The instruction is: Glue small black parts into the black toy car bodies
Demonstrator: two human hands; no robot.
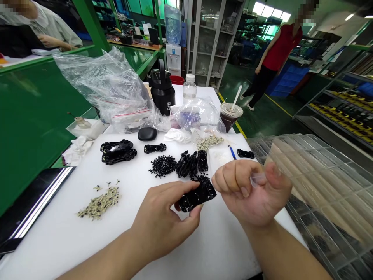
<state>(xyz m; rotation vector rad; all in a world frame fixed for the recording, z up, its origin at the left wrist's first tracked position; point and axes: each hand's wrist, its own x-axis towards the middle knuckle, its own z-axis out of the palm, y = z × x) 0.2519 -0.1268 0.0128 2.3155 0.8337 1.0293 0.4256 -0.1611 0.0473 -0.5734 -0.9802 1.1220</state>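
Observation:
My left hand (171, 217) grips a black toy car body (198, 196) by its edges, thumb below and fingers above. Just to its right, my right hand (253, 190) is raised with curled fingers around a small translucent piece (258, 179); its exact kind is unclear. Beyond the held car lie a heap of tiny black parts (163, 165), several black car bodies (186, 164) in a row, and one more black car body (203, 160) beside them. A pile of small pale parts (100, 203) is on the white table (140, 175), left of my hands.
Farther left sit stacked black cars (119, 151), a single one (155, 148) and a dark oval case (147, 134). Plastic bags (113, 89), a black bottle (162, 93) and an iced drink (230, 116) stand behind. Clear divided trays (329, 186) flank the right. Two people are in the background.

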